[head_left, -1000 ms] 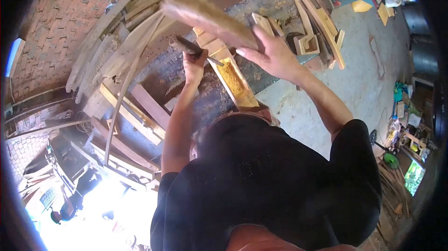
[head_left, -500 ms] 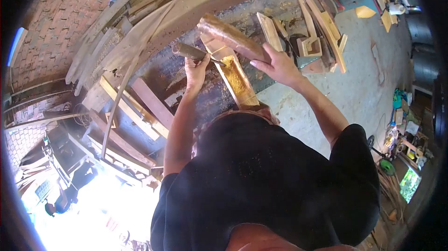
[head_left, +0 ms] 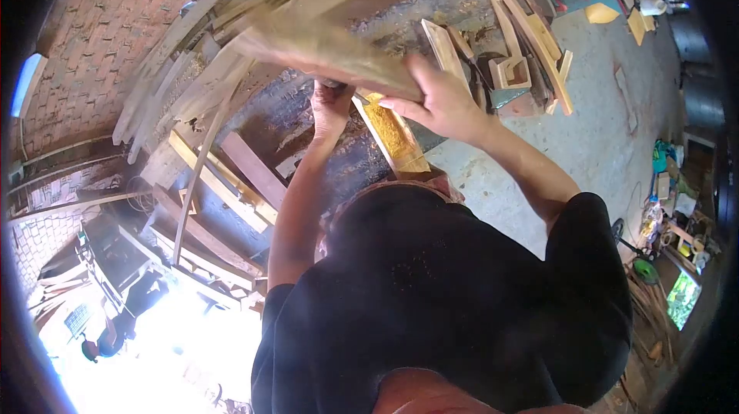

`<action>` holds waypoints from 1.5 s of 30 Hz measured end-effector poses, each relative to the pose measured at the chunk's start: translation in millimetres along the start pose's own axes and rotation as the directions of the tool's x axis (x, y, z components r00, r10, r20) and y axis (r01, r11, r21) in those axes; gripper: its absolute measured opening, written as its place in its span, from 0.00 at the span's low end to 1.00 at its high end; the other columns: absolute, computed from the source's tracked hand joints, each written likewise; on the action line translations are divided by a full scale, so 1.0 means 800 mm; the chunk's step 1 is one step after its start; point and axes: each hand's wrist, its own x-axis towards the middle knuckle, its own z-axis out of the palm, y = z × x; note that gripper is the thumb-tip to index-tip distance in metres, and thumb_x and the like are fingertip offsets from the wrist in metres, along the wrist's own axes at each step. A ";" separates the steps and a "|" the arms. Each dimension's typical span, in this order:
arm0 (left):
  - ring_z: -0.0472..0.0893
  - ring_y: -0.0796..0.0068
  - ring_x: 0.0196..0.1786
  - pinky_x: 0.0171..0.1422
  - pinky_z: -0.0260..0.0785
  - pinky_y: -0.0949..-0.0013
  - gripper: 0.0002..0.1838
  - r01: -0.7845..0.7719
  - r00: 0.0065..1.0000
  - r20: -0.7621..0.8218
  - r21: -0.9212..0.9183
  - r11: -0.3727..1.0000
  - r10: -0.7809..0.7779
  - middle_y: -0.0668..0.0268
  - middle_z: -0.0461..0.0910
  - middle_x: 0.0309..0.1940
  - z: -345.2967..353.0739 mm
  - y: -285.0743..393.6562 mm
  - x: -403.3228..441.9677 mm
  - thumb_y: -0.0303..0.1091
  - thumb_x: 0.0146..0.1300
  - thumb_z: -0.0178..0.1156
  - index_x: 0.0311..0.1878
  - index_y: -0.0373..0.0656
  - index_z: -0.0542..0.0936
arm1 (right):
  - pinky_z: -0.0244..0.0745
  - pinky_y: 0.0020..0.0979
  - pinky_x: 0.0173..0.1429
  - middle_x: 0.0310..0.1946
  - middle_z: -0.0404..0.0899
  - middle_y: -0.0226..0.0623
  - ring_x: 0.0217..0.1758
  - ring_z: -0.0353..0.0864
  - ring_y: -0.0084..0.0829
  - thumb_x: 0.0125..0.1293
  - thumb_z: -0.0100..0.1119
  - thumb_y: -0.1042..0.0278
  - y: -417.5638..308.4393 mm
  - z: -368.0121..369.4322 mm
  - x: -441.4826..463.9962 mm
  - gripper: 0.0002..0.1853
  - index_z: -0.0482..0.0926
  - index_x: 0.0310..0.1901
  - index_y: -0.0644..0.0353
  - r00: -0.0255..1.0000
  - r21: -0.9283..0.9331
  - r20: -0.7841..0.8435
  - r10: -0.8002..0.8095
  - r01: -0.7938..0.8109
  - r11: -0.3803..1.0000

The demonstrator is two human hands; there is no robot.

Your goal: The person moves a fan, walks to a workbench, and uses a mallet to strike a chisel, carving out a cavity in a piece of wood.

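Observation:
My right hand (head_left: 445,105) is wrapped round one end of a thick wooden mallet (head_left: 331,58), a heavy club whose far end is smeared by motion. Below it, my left hand (head_left: 332,112) grips a chisel, whose handle and blade are mostly hidden behind the mallet. Under both hands lies a pale wooden piece (head_left: 416,160) with a long hollow cut into it. Yellow wood chips (head_left: 391,131) fill the hollow.
Planks (head_left: 254,164) lie to the left, and long boards (head_left: 231,6) are stacked by the brick wall (head_left: 115,21). Several wood offcuts (head_left: 512,75) sit right of the work on the concrete floor (head_left: 573,129). A person (head_left: 100,341) is at the lower left.
The mallet has swung up and to the left and now covers most of the chisel. My left hand stays near the same spot on the chisel.

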 end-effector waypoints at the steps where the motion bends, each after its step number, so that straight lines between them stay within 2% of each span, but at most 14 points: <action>1: 0.80 0.80 0.39 0.42 0.72 0.77 0.18 -0.025 1.000 0.012 0.528 0.849 0.021 0.68 0.80 0.38 -0.014 -0.001 0.005 0.19 0.60 0.62 0.52 0.41 0.71 | 0.78 0.39 0.28 0.24 0.78 0.50 0.24 0.82 0.45 0.65 0.57 0.42 0.020 0.012 -0.005 0.30 0.66 0.48 0.66 0.942 -0.140 0.269 0.200 -0.167 0.976; 6: 0.78 0.76 0.43 0.47 0.73 0.72 0.20 0.217 0.969 -0.172 0.243 0.945 -0.178 0.64 0.79 0.41 -0.031 -0.003 -0.009 0.19 0.61 0.62 0.55 0.40 0.68 | 0.77 0.34 0.24 0.21 0.78 0.45 0.20 0.80 0.37 0.67 0.54 0.41 0.019 -0.007 -0.010 0.28 0.67 0.48 0.64 0.962 -0.045 0.207 0.179 -0.174 0.984; 9: 0.79 0.81 0.38 0.40 0.72 0.77 0.17 0.134 0.985 -0.114 0.024 0.991 -0.130 0.69 0.80 0.37 -0.013 0.000 -0.017 0.19 0.60 0.63 0.49 0.43 0.71 | 0.75 0.36 0.38 0.32 0.79 0.45 0.33 0.82 0.37 0.64 0.63 0.52 -0.023 -0.040 0.013 0.26 0.68 0.52 0.63 0.935 0.162 0.175 0.309 -0.337 0.928; 15: 0.78 0.81 0.42 0.50 0.70 0.76 0.16 0.032 0.997 -0.066 0.056 0.998 -0.028 0.69 0.80 0.40 -0.002 0.006 -0.025 0.20 0.60 0.64 0.49 0.44 0.72 | 0.73 0.31 0.37 0.33 0.76 0.37 0.35 0.77 0.27 0.64 0.64 0.54 -0.064 -0.067 0.032 0.24 0.67 0.50 0.63 0.989 0.282 -0.149 0.017 0.026 0.959; 17: 0.77 0.81 0.44 0.50 0.71 0.73 0.16 0.133 0.985 -0.096 -0.123 0.983 -0.145 0.68 0.79 0.42 0.003 0.006 -0.026 0.20 0.60 0.64 0.49 0.43 0.72 | 0.77 0.33 0.24 0.20 0.76 0.43 0.20 0.81 0.36 0.65 0.57 0.41 -0.054 -0.046 0.027 0.29 0.66 0.47 0.64 0.955 0.202 -0.275 -0.109 0.168 0.965; 20: 0.78 0.81 0.42 0.48 0.72 0.74 0.16 -0.024 0.996 -0.086 0.168 0.986 0.039 0.67 0.79 0.41 0.015 0.003 -0.029 0.20 0.60 0.64 0.49 0.42 0.72 | 0.78 0.38 0.26 0.24 0.78 0.47 0.22 0.82 0.42 0.66 0.57 0.43 0.009 -0.008 -0.011 0.28 0.66 0.48 0.63 0.989 -0.031 0.132 0.066 -0.062 0.998; 26: 0.77 0.83 0.38 0.43 0.70 0.76 0.16 -0.045 0.999 -0.003 0.390 0.920 0.051 0.69 0.79 0.38 -0.007 0.004 -0.022 0.20 0.60 0.63 0.49 0.42 0.71 | 0.78 0.44 0.31 0.28 0.81 0.49 0.25 0.82 0.50 0.64 0.59 0.44 0.029 -0.027 -0.023 0.29 0.65 0.49 0.64 0.950 -0.078 0.210 0.229 -0.218 0.973; 30: 0.77 0.83 0.40 0.43 0.71 0.78 0.18 0.054 0.998 -0.050 0.125 0.991 -0.048 0.69 0.78 0.41 0.006 0.001 -0.016 0.17 0.60 0.61 0.51 0.43 0.71 | 0.78 0.42 0.30 0.25 0.80 0.51 0.25 0.82 0.50 0.64 0.59 0.44 -0.032 -0.052 0.010 0.28 0.66 0.48 0.64 0.998 0.161 0.018 0.066 -0.068 0.985; 32: 0.77 0.82 0.45 0.48 0.71 0.78 0.22 0.215 0.968 -0.065 -0.275 0.937 -0.241 0.68 0.76 0.46 0.010 0.008 -0.010 0.14 0.59 0.58 0.55 0.43 0.69 | 0.76 0.41 0.32 0.27 0.78 0.52 0.29 0.82 0.51 0.63 0.62 0.45 -0.050 -0.054 0.014 0.28 0.67 0.48 0.63 0.998 0.225 -0.048 0.033 -0.022 0.974; 34: 0.77 0.79 0.48 0.51 0.72 0.77 0.26 0.185 0.977 -0.059 -0.231 0.955 -0.203 0.67 0.75 0.49 -0.006 -0.013 -0.008 0.11 0.59 0.56 0.58 0.44 0.67 | 0.74 0.40 0.35 0.29 0.77 0.53 0.33 0.82 0.52 0.61 0.64 0.46 -0.044 -0.044 0.014 0.28 0.68 0.48 0.63 0.993 0.285 -0.117 -0.008 0.041 0.958; 37: 0.77 0.77 0.49 0.50 0.72 0.74 0.26 0.061 0.996 -0.078 0.350 0.935 -0.035 0.65 0.75 0.49 -0.009 -0.009 -0.005 0.13 0.59 0.57 0.60 0.42 0.65 | 0.78 0.43 0.31 0.28 0.80 0.54 0.28 0.83 0.51 0.64 0.59 0.43 0.029 0.007 -0.013 0.29 0.67 0.49 0.64 0.986 0.023 0.153 0.074 -0.078 0.997; 38: 0.77 0.79 0.46 0.47 0.72 0.74 0.25 0.109 0.980 -0.178 0.141 0.984 -0.083 0.65 0.76 0.47 0.011 0.025 -0.004 0.17 0.60 0.60 0.59 0.41 0.65 | 0.78 0.44 0.32 0.28 0.80 0.54 0.28 0.83 0.51 0.64 0.59 0.43 0.052 0.022 -0.027 0.30 0.67 0.49 0.65 0.970 -0.018 0.197 0.141 -0.141 0.990; 43: 0.78 0.76 0.48 0.55 0.73 0.72 0.22 0.106 0.994 -0.013 0.462 0.880 -0.113 0.66 0.77 0.47 -0.025 -0.011 0.010 0.17 0.62 0.59 0.58 0.40 0.67 | 0.77 0.44 0.32 0.25 0.80 0.53 0.27 0.83 0.50 0.66 0.58 0.44 0.046 0.000 -0.022 0.28 0.66 0.48 0.65 0.936 -0.033 0.219 0.276 -0.275 0.961; 45: 0.78 0.75 0.49 0.55 0.72 0.72 0.22 0.106 0.994 -0.026 0.328 0.939 -0.103 0.66 0.77 0.48 -0.012 -0.001 0.005 0.16 0.61 0.59 0.57 0.40 0.67 | 0.77 0.42 0.30 0.24 0.79 0.50 0.24 0.82 0.47 0.66 0.58 0.44 0.024 -0.012 -0.008 0.28 0.66 0.48 0.65 0.950 0.039 0.188 0.250 -0.262 0.964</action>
